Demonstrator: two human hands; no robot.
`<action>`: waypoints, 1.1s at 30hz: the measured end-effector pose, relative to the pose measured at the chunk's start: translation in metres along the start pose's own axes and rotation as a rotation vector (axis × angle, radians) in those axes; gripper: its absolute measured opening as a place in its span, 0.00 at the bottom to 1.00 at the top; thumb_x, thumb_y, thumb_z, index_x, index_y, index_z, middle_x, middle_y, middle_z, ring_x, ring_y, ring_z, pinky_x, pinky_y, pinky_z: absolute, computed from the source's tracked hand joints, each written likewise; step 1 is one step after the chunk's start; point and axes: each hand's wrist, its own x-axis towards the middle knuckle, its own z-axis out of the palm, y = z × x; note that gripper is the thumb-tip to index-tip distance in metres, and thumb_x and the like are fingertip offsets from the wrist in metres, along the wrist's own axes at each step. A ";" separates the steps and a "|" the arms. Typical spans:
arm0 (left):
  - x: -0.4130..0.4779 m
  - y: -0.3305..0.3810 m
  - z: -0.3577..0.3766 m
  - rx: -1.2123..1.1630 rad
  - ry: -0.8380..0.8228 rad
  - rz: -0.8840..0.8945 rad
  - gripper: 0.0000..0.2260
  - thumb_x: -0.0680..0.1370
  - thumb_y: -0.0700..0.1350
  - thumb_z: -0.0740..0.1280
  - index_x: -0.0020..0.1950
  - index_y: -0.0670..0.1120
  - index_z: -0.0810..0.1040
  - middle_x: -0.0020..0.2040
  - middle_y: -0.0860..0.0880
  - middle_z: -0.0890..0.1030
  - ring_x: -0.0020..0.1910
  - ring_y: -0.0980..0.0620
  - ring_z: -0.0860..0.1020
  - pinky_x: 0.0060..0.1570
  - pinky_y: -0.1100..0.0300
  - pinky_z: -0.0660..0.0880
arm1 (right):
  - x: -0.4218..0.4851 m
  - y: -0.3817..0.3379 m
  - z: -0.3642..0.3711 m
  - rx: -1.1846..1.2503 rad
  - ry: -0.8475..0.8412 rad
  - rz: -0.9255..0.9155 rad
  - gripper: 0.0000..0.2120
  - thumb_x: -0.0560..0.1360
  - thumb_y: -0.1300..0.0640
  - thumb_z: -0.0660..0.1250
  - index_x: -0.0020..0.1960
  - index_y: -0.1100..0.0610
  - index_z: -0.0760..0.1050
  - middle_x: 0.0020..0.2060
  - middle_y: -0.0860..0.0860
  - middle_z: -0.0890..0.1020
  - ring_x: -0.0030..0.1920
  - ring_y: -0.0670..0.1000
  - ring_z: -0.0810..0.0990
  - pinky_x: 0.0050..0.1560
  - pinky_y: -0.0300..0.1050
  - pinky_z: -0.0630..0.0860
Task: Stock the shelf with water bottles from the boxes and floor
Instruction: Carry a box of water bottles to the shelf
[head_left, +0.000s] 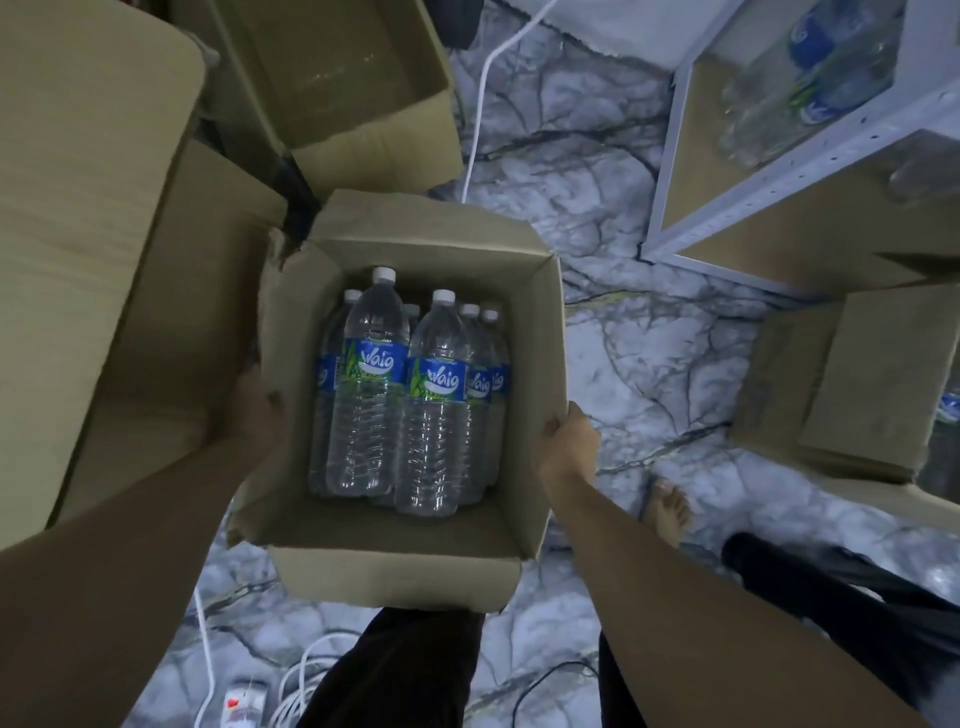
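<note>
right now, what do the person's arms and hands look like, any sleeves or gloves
Both forearms are bare, with no sleeve in view. The left hand, partly hidden behind the cardboard box, and the right hand wear no gloves; no watch or band shows at either wrist.

- The floor (597, 218) is white-grey marble pattern with dark veins.
- A white metal shelf (831, 158) stands on it at the upper right, with perforated rails and brown boards.
- Blurred water bottles (810, 88) with blue labels rest on the shelf's upper board.
- A large cardboard box (93, 208) sits on the floor at the left, with an open box (332, 67) just behind it.
- Another box (852, 384) lies at the right, near the shelf's foot.
- A white cable (480, 98) runs across the floor.
- A power strip (241, 701) and a bare foot (670, 512) rest on it.
- A bottle-filled box (540, 322) is held over the floor by the left hand (260, 410) and right hand (566, 441). Its base is hidden.
</note>
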 end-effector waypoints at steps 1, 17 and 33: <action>-0.003 0.003 0.001 0.012 0.007 0.012 0.17 0.80 0.35 0.63 0.67 0.30 0.67 0.58 0.28 0.75 0.55 0.30 0.75 0.50 0.45 0.70 | 0.003 0.003 -0.001 -0.007 -0.005 -0.006 0.16 0.82 0.62 0.55 0.67 0.63 0.71 0.58 0.64 0.79 0.58 0.64 0.77 0.55 0.56 0.77; -0.088 0.029 0.040 0.133 0.040 -0.157 0.12 0.77 0.35 0.67 0.57 0.28 0.76 0.53 0.28 0.78 0.56 0.31 0.76 0.56 0.41 0.72 | 0.057 0.042 -0.063 -0.137 -0.133 -0.284 0.09 0.81 0.64 0.58 0.56 0.63 0.75 0.50 0.58 0.77 0.52 0.57 0.76 0.46 0.45 0.68; -0.265 0.080 0.166 -0.226 0.228 -0.471 0.14 0.69 0.41 0.67 0.49 0.32 0.79 0.44 0.26 0.79 0.48 0.28 0.79 0.48 0.39 0.76 | 0.116 0.119 -0.127 -0.278 -0.212 -0.567 0.09 0.78 0.63 0.61 0.52 0.65 0.79 0.49 0.64 0.82 0.51 0.61 0.81 0.45 0.46 0.73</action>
